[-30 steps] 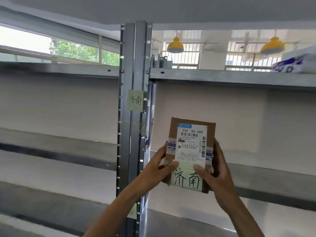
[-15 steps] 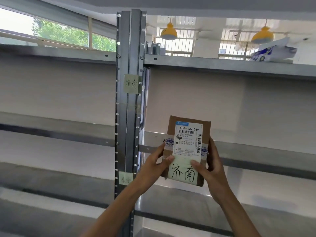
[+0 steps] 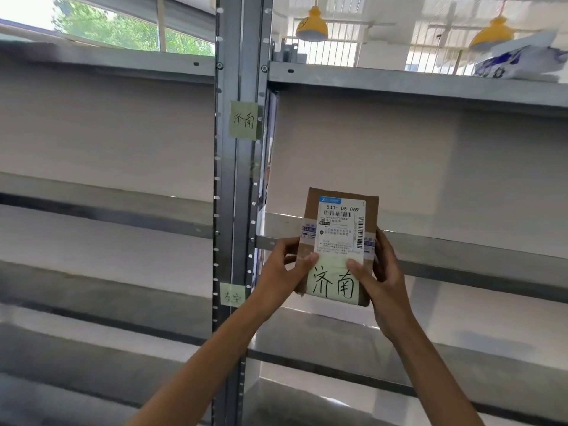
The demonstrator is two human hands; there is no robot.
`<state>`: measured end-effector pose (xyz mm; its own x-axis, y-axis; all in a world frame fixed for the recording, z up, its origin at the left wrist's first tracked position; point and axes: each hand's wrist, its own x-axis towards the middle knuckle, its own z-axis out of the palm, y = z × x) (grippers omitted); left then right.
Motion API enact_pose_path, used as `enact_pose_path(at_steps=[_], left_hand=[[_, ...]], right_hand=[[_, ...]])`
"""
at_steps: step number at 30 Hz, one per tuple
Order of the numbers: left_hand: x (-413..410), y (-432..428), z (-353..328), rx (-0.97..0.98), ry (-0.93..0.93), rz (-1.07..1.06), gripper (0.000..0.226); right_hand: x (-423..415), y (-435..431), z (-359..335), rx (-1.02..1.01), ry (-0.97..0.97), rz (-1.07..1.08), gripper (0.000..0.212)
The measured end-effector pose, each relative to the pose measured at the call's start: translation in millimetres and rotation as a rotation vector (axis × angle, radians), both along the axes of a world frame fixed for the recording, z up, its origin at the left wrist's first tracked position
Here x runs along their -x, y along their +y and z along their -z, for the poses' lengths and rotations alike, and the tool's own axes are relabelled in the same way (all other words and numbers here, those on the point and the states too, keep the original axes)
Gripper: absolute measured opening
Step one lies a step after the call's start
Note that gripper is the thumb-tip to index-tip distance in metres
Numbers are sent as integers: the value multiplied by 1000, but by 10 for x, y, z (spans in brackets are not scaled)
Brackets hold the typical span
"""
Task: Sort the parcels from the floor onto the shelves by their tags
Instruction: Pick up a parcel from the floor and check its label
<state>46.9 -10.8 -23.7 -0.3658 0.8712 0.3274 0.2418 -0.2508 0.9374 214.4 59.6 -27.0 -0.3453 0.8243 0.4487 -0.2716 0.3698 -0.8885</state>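
I hold a small brown cardboard parcel upright in front of the metal shelving. It carries a white shipping label and a pale green tag with two handwritten characters. My left hand grips its lower left edge, thumb on the tag. My right hand grips the lower right edge. A green tag with the same two characters is stuck on the shelf upright, above the shelf edge behind the parcel. A second green tag with other characters sits lower on the upright.
Grey metal shelves run left and right of the upright at several heights. A white and blue bag lies on the top right shelf. Two yellow lamps hang behind, and a window is at the upper left.
The view has tilted downward and come closer to the shelving. The parcel stays in both hands, now lower relative to the upper tag, and a lower tag has come into view.
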Motion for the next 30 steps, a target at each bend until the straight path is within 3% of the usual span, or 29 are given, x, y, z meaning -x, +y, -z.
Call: enact_pose_path(at_steps=[4, 9, 14, 20, 25, 30], left_hand=[[236, 298, -98, 19, -6, -17, 43], [647, 720, -342, 50, -48, -50, 29], [1077, 1135, -472, 135, -181, -73, 42], [1275, 1581, -390, 218, -259, 10, 40], [1352, 1846, -371, 258, -243, 47, 42], [1343, 1981, -350, 194, -208, -61, 36]], right_hand=[[262, 260, -109, 46, 1, -8, 65], [716, 675, -329, 101, -64, -101, 47], [1147, 1098, -433, 250, -194, -66, 31], [1495, 1533, -444, 361, -262, 61, 50], [1571, 1661, -422, 343, -277, 74, 30], [1651, 1754, -359, 284, -277, 78, 30]])
